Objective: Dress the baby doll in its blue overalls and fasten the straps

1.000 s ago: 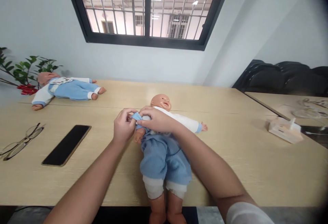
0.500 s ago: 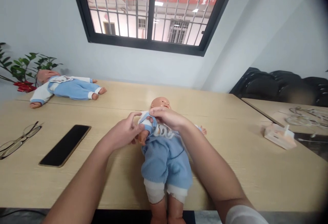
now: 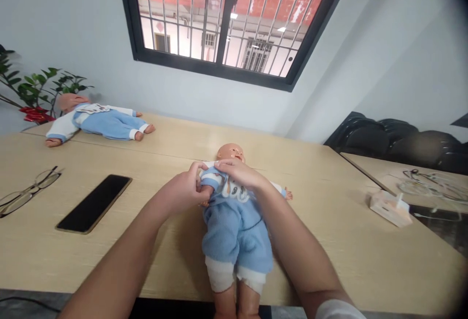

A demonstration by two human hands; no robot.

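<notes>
A baby doll (image 3: 234, 231) in a blue romper and white top lies on its back on the wooden table (image 3: 329, 231), feet over the near edge. My left hand (image 3: 185, 192) is closed around the doll's bare forearm at its left side. My right hand (image 3: 237, 173) pinches the blue-cuffed white sleeve (image 3: 211, 180) near the doll's shoulder, just below its head (image 3: 230, 152). The doll's other arm (image 3: 285, 193) sticks out to the right behind my right forearm.
A second dressed doll (image 3: 98, 121) lies at the far left by a green plant (image 3: 32, 90). A black phone (image 3: 94, 203) and glasses (image 3: 25, 197) lie on the left. A small white box (image 3: 389, 208) and cables (image 3: 431, 185) sit right, near black chairs (image 3: 387, 136).
The sleeve cuff has been pulled up the doll's arm toward the shoulder, baring the forearm. My left hand moved from the cuff to grip the bare arm. The view tilted slightly down.
</notes>
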